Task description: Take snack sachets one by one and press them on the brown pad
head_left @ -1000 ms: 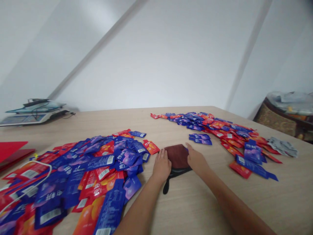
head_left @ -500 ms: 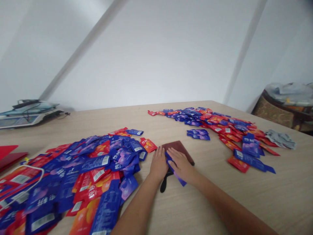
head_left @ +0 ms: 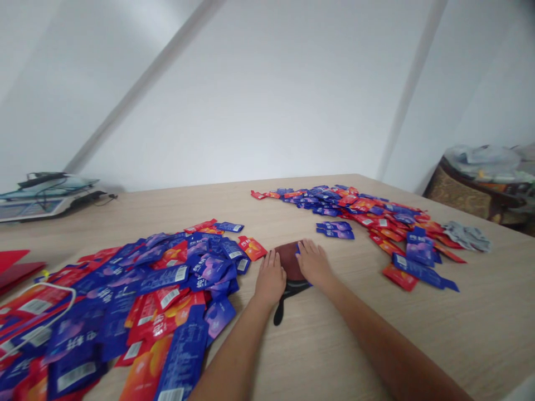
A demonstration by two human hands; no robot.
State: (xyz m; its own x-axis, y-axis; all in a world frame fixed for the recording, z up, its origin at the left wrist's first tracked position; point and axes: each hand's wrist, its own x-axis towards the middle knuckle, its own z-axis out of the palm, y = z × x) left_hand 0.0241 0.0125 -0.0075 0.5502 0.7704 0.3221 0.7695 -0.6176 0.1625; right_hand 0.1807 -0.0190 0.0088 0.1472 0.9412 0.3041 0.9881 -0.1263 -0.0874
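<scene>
A flat brown pad (head_left: 290, 262) lies on the table between my hands, with a black edge and a black strap-like tail (head_left: 278, 314) at its near side. My left hand (head_left: 270, 278) rests flat on the pad's left part, fingers stretched forward, no object visible in it. At the pad's right side my right hand (head_left: 314, 265) covers a blue sachet and holds it; only slivers of blue show beside the fingers and below the palm. A red-orange sachet (head_left: 252, 248) lies just beyond my left fingertips.
A large pile of blue and red sachets (head_left: 167, 278) spreads over the left; another pile (head_left: 334, 199) stretches across the back right. Two blue sachets (head_left: 335, 230) lie apart. Grey gloves (head_left: 467, 236) sit at right, a scale (head_left: 45, 203) at far left, a white handle (head_left: 62, 289) nearer.
My right hand has moved right and slightly forward with the blue sachet, baring more of the brown pad. My left hand stays nearly in place. The view has shifted slightly.
</scene>
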